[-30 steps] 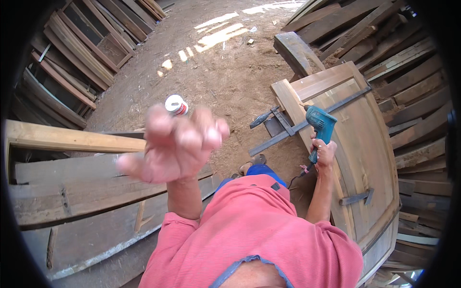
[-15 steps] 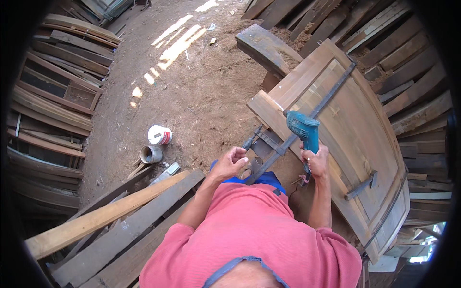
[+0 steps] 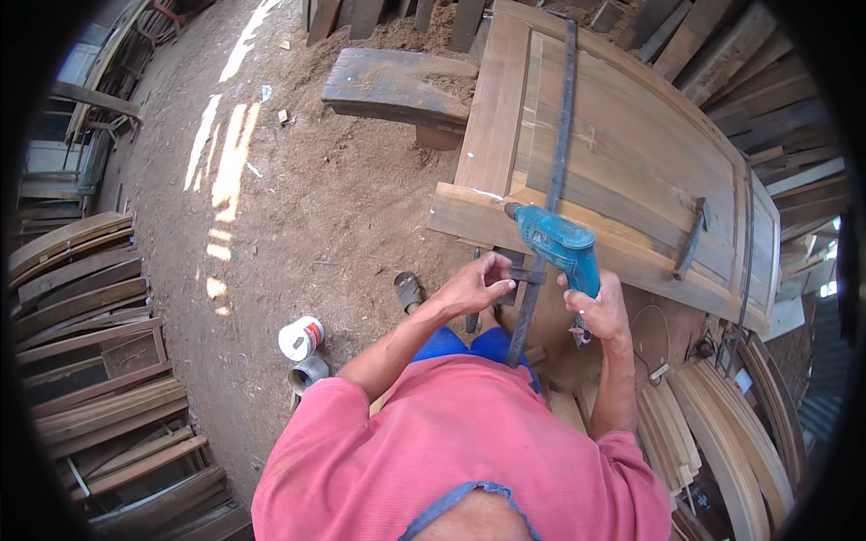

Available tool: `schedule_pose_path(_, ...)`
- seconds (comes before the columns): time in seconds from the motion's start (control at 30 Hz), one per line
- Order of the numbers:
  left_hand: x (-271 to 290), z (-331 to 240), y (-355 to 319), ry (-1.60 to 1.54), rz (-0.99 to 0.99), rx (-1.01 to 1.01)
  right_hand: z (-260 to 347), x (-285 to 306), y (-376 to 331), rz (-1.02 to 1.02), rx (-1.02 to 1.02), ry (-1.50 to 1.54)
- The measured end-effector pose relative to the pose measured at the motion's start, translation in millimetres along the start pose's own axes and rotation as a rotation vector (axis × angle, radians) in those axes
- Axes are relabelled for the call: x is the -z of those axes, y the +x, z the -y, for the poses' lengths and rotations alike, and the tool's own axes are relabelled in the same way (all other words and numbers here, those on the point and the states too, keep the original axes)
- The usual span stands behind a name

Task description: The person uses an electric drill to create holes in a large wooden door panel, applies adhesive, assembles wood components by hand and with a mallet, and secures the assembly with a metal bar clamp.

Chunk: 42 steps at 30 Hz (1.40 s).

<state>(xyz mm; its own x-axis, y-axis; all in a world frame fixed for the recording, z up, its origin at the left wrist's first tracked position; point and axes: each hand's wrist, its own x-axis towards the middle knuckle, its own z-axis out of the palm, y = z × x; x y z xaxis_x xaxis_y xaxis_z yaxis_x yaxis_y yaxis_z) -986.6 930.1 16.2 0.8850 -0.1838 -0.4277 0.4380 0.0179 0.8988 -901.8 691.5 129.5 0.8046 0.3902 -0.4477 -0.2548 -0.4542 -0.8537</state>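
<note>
gripping the teal power drill (image 3: 559,242) over the panelled door (image 3: 636,162), the right hand (image 3: 600,308) seems at the boring step; the left hand (image 3: 483,284) (curled, hold unclear) is by the bar clamp (image 3: 559,153); next push likely needs steady alignment.

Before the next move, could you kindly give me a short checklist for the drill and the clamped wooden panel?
1. Right hand around the handle of the teal drill: ok.
2. Left hand apart from the drill's front end: ok; it is beside the clamp.
3. Clamp bar across the wooden panel: ok.
4. Clamp tight: cannot tell from this view.
5. Drill bit fitted and touching wood: cannot tell; the tip is too small to make out.
6. Panel top free of other tools: not ok; a dark hammer-like tool appears to lie on it.
</note>
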Motion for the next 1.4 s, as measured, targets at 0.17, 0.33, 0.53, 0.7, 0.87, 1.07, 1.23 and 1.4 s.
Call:
schedule_pose_path(0.17,14,-43,-3,0.492,-0.126,-0.305,33,-17,-1,0.002,-0.099,-0.107)
schedule_pose_path(0.33,38,-90,21,0.677,-0.238,-0.694,93,-21,17,0.077,-0.131,-0.389)
schedule_pose_path(0.53,46,-111,100,0.501,-0.070,-0.924,126,8,56,0.162,-0.121,-0.523)
schedule_pose_path(0.7,39,-116,109,0.364,-0.149,-0.895,132,15,76,0.155,-0.246,-0.522)
schedule_pose_path(0.87,44,-128,118,0.308,-0.044,-0.800,141,11,78,0.146,-0.345,-0.556)
schedule_pose_path(1.07,65,-130,133,0.245,-0.017,-0.703,184,0,110,0.132,-0.455,-0.698)
schedule_pose_path(1.23,77,-128,145,0.134,0.006,-0.757,183,1,126,0.157,-0.395,-0.657)
schedule_pose_path(1.4,80,-123,149,0.048,-0.041,-0.823,185,-2,130,0.175,-0.552,-0.584)
